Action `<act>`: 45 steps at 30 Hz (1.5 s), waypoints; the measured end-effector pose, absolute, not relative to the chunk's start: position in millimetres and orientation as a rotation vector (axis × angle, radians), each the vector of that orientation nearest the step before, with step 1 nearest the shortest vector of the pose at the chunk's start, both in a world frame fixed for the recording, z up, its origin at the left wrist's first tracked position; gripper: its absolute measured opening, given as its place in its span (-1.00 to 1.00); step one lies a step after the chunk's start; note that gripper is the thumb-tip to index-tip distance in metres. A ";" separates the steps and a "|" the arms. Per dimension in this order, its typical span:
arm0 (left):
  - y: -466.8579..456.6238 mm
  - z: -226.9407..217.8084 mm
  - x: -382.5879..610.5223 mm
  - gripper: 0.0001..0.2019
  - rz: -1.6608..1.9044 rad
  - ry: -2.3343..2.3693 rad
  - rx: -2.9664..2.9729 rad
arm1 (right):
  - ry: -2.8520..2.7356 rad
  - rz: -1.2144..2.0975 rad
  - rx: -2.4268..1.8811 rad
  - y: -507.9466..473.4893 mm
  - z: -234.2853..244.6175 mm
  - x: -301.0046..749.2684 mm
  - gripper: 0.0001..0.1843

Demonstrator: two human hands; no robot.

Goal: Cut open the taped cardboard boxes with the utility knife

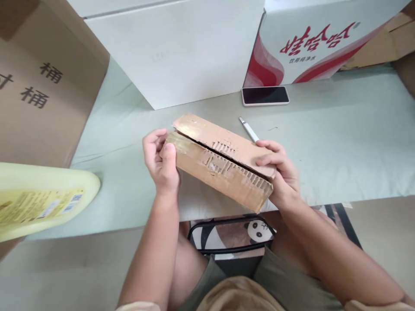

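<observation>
Between my two hands is a small brown cardboard box point(223, 172), tilted down to the right, above the front part of the covered surface. A dark slit runs along its top between two flaps, and the card beside it is torn so the corrugation shows. My left hand point(163, 157) grips the box's left end, thumb on the near side. On the right end, my right hand point(280, 170) holds on, with fingers lying over the far flap. A white pen-like tool point(248, 129) lies just beyond my right fingers. What is inside the box is hidden.
A phone point(265, 96) lies behind the tool, before a white box point(194, 52) and a red-and-white carton point(301, 52). At left stand a large cardboard box point(48, 86) and a yellow bottle point(45, 198). A panda-print item point(227, 235) is by my lap.
</observation>
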State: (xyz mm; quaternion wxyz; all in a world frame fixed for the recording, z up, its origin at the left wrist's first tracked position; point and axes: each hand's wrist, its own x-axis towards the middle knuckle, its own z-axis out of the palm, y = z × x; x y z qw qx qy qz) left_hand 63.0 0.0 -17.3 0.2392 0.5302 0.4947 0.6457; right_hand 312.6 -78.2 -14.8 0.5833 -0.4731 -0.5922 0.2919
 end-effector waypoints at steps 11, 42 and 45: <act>8.2 -28.6 58.5 -0.59 1.873 1.198 1.612 | -1.427 0.711 -0.959 -74.1 -23.0 318.4 -0.70; 9.2 -23.5 48.1 -0.61 1.729 0.945 1.735 | -1.196 0.841 -0.931 -74.4 -23.5 308.0 -0.69; 8.7 -23.1 48.7 -0.62 1.703 0.993 1.718 | -1.243 0.831 -0.961 -74.2 -24.6 310.2 -0.66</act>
